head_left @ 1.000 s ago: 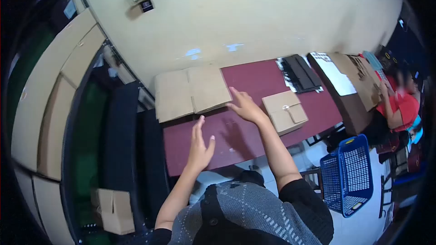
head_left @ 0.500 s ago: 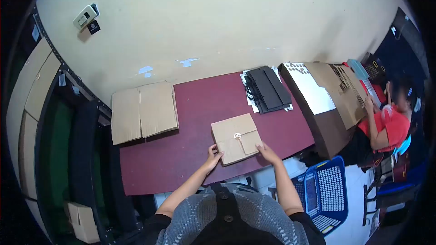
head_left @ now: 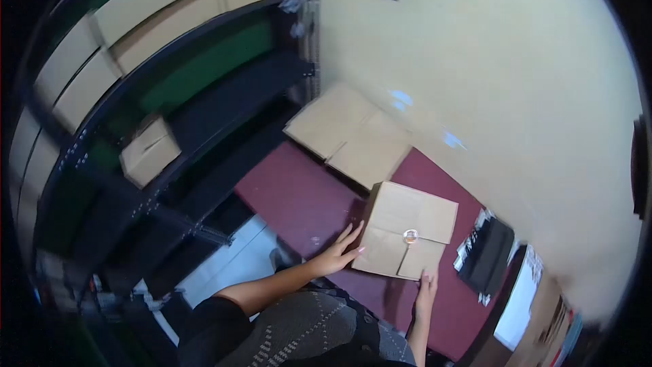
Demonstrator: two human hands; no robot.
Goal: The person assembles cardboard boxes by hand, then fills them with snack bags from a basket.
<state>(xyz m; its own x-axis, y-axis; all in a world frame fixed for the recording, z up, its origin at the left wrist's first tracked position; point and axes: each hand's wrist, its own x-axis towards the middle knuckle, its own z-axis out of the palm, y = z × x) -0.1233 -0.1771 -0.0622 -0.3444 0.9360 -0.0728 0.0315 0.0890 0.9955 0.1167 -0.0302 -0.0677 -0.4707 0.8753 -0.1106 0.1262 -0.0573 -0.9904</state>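
A flat brown cardboard box [head_left: 411, 214] with a tucked front flap and a round sticker is held between my two hands, above the maroon table [head_left: 288, 187]. My left hand [head_left: 337, 253] presses on the box's left side with its fingers stretched along it. At the lower right corner, my right hand [head_left: 426, 290] grips the edge, the thumb on top and the other fingers mostly hidden. A larger closed carton [head_left: 350, 129] lies behind the box against the wall.
Dark shelving [head_left: 210, 105] stands at the left, with cartons along its upper level and a small carton [head_left: 151, 151] lower down. Black folded items [head_left: 487, 251] lie on paper at the table's right. Beyond them is a long brown box with a white sheet [head_left: 519, 306].
The box has been lifted off the table by both hands. My view has swung left toward the shelves, and the other person and blue basket are out of sight.
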